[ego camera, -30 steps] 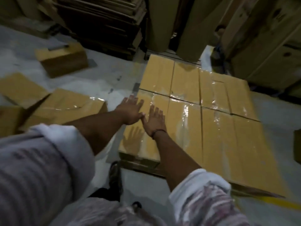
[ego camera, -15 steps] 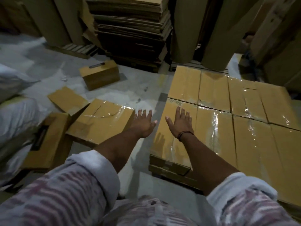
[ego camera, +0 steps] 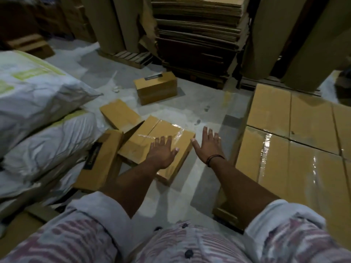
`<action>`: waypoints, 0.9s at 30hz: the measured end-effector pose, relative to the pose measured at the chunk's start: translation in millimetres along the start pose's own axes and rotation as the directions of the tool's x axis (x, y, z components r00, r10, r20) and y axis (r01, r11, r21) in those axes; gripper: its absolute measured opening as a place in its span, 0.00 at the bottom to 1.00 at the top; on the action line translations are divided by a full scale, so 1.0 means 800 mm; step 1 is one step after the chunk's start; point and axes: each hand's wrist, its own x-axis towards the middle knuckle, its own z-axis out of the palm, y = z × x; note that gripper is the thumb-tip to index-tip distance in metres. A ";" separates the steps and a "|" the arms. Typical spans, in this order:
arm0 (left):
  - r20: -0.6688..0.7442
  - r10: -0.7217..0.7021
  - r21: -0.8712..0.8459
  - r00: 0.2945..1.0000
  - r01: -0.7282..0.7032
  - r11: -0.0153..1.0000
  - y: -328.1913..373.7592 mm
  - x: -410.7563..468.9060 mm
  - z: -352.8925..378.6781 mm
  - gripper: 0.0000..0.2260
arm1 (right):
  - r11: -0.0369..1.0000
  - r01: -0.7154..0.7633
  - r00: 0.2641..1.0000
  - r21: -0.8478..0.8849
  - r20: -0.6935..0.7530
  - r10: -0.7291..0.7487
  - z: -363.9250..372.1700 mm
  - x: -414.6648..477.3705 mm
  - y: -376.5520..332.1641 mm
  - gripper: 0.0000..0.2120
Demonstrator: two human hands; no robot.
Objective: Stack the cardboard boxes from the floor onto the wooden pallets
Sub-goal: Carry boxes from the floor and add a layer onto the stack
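My left grip [ego camera: 161, 154] is spread flat over a brown cardboard box [ego camera: 140, 147] on the grey floor [ego camera: 199, 103]. Its fingers are straight and hold nothing. I cannot tell if it touches. Shiny tape crosses the box top. My right grip [ego camera: 208, 144] is spread wide too, over floor just right of that box. On the right, a stack [ego camera: 296, 149] of flat, shiny taped boxes sits on a wood pallet [ego camera: 226, 215]. Soft, wrinkly white sacks [ego camera: 38, 92] pile up on the left.

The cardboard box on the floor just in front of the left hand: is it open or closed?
Closed: the cardboard box has its top flaps lying flat, and shiny clear tape runs across them.
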 end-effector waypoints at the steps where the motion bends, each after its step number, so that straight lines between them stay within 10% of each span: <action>1: -0.006 -0.020 -0.011 1.000 0.020 1.000 -0.023 0.001 -0.004 0.32 | 1.000 0.002 1.000 0.009 0.010 -0.002 0.008 0.007 -0.017 0.40; 27: 0.135 -0.187 -0.093 0.973 0.200 0.975 -0.221 0.189 -0.047 0.32 | 0.996 -0.022 0.957 -0.088 0.288 0.047 0.127 0.243 -0.147 0.40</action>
